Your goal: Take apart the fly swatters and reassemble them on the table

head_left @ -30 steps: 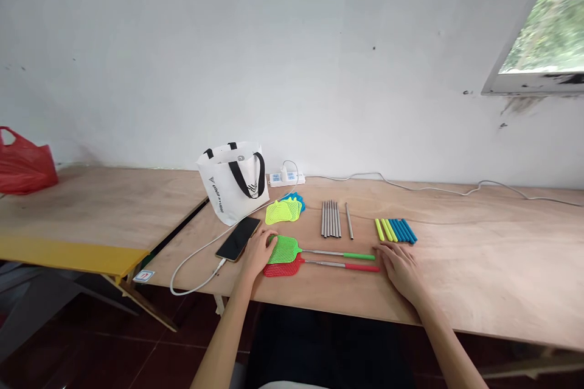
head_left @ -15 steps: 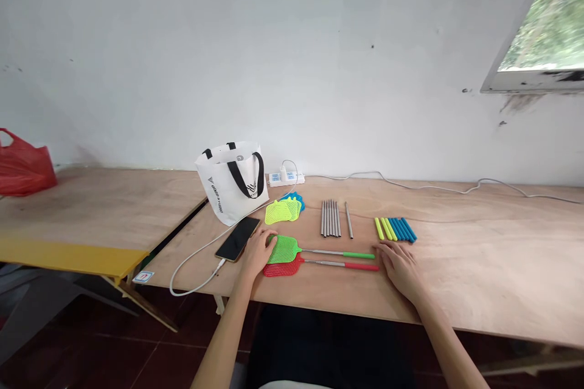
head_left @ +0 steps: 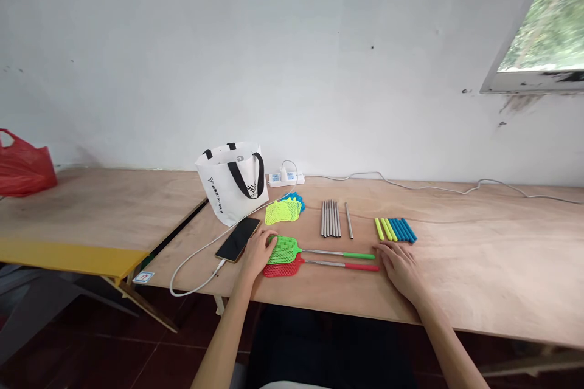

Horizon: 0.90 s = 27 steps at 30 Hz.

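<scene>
My left hand (head_left: 259, 249) rests open on the table, its fingers at the left edge of a green fly swatter (head_left: 285, 250). Just below, a red fly swatter (head_left: 283, 269) lies partly under the green one; both handles point right. My right hand (head_left: 399, 264) lies flat and open beside the handle ends. Farther back are yellow and blue swatter heads (head_left: 279, 211), a row of metal rods (head_left: 331, 219) and one separate rod (head_left: 349, 220). Several yellow and blue handle sleeves (head_left: 395, 230) lie side by side above my right hand.
Left of my left hand lies a phone (head_left: 238, 239) with a white charging cable (head_left: 186, 293). Behind it stand a white tote bag (head_left: 228, 188) and a power strip (head_left: 286, 179). A red plastic bag (head_left: 26, 167) sits at the far left. The table's front edge runs below my hands.
</scene>
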Tool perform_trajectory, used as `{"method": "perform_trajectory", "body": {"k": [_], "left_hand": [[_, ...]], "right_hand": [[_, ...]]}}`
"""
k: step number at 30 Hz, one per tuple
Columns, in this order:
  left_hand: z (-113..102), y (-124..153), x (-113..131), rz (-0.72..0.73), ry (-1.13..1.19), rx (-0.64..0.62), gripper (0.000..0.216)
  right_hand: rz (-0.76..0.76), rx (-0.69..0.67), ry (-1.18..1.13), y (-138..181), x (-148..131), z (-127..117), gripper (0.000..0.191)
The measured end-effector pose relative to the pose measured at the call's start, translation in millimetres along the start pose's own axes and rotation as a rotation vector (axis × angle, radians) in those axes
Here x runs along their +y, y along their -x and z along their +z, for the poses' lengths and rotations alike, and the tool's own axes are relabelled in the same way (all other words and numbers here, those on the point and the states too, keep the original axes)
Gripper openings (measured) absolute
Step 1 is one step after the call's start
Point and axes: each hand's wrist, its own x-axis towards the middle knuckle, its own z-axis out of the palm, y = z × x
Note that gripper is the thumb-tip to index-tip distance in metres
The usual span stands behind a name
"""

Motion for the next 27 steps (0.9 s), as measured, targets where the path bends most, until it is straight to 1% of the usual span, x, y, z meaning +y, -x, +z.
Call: {"method": "perform_trajectory", "body": {"k": [6,9,12,15,17,23,27], "left_hand": [[0.7,-0.2,-0.3,0.011,0.015,0.012,0.02],[0.9,-0.1,0.2,0.005,0.011,0.012,0.02],[0.7,-0.1,0.3,-0.003,0.004,0.01,0.019],[1.0,-0.5,-0.6,-0.007,0.005,0.004,0.02],[2.0,-0.6,-1.3,-0.012,0.017,0.0,0.02],[5.9,1.7,3.7,-0.151,-0.048,0.022,0.025],[1.8,3.6,10.4,-0.137,0.041,0.004,0.03]], "right_hand": [[0.01,0.001,-0.028,-0.3,-1.2,-1.9,0.041],[0.039,-0.012,-0.052,-1.6,-5.2,-6.3,0.041],[0.064,-0.059,-0.122,-4.7,-11.9,-11.0,0.041],[0.027,-0.123,-0.212,-7.8,-19.9,-12.7,0.041],[0.003,-0.143,-0.224,-8.6,-25.1,-12.3,0.04],[0.022,-0.174,-0.25,-9.4,-30.1,-12.0,0.041],[-0.015,-0.186,-0.311,-12.2,-29.6,-14.6,0.041]]}}
